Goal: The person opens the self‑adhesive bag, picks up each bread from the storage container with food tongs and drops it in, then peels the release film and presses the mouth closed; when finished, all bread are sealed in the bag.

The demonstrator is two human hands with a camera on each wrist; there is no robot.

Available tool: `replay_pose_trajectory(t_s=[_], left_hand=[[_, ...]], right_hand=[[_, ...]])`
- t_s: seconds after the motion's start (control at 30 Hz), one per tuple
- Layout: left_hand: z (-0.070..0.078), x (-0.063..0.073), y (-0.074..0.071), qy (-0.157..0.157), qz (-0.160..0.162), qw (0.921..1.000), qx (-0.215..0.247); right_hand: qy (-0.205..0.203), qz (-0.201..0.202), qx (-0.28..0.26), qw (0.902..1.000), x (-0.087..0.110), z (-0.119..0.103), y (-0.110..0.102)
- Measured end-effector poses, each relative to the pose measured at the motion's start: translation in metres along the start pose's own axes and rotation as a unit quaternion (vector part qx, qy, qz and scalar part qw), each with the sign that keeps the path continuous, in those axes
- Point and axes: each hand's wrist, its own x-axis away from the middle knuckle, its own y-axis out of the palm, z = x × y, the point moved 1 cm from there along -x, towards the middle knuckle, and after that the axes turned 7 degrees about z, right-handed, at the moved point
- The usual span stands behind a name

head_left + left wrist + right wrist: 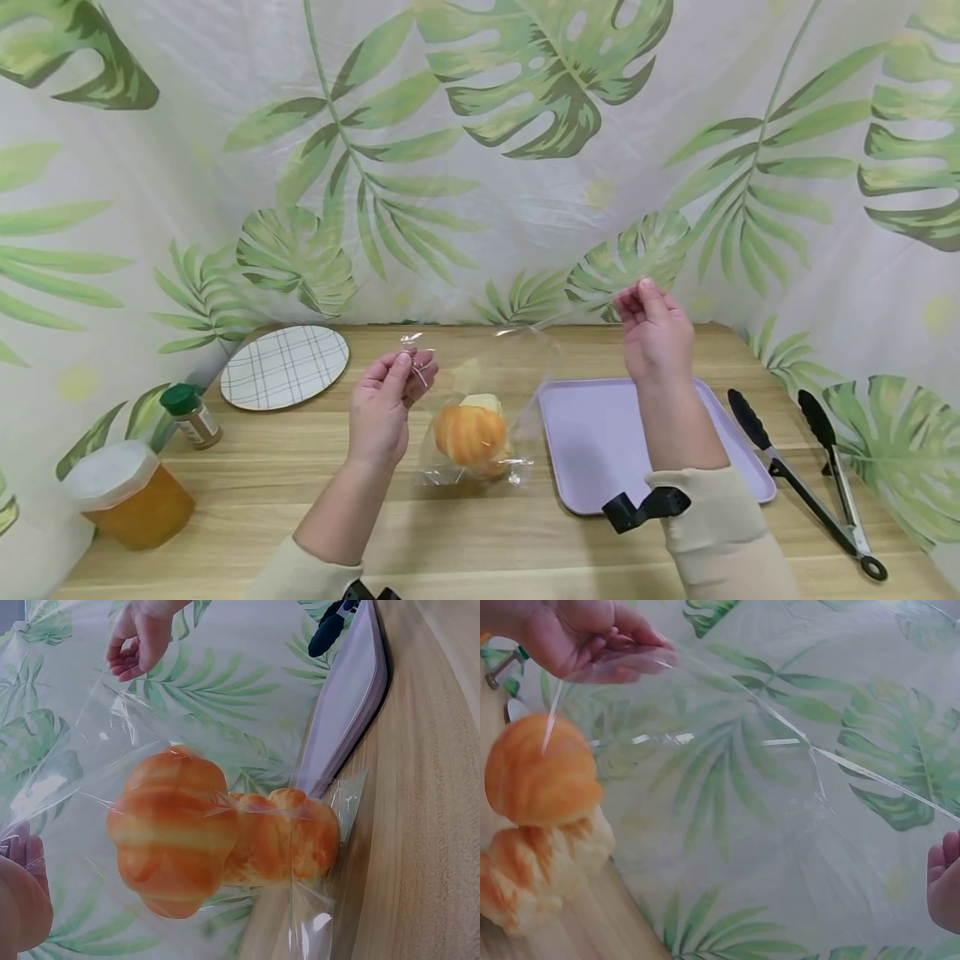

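Note:
A clear plastic bag [480, 375] stands on the table with bread inside: an orange-brown bun [470, 434] rests on top of a lumpy bread piece [292, 832]. My left hand [386, 396] pinches the bag's top left edge between thumb and fingers, where a thin white strand [420, 372] dangles. Higher up and to the right, my right hand [656, 333] pinches the end of a pale drawstring [885, 780], which runs taut from the bag's mouth. The bag film is see-through, so its exact outline is hard to make out.
A lilac tray [592, 467] lies right of the bag, with black-tipped tongs [813, 508] beyond it. On the left are a checked oval plate [285, 367], a green-capped spice jar [193, 417] and a white-lidded orange tub [131, 500]. A leaf-patterned cloth [525, 208] hangs behind.

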Motion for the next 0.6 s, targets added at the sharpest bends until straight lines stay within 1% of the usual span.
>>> replay_pose_trajectory(t_s=[0.27,0.4,0.5,0.6], left_hand=[[0.002,-0.001,-0.002,-0.002,-0.007,0.9997,0.022],[0.001,-0.001,-0.002,-0.001,-0.007,0.9998,0.020],[0.002,-0.001,-0.002,-0.001,-0.006,0.9999,0.016],[0.003,0.000,-0.001,-0.002,-0.004,0.9999,0.016]], right_hand=[[-0.002,0.045,-0.059,0.9972,-0.008,-0.024,-0.018],[-0.018,0.055,-0.077,0.9953,-0.015,-0.034,-0.028],[-0.038,0.051,-0.087,0.9941,-0.019,-0.039,-0.037],[-0.037,0.064,-0.102,0.9920,-0.024,-0.045,-0.045]])
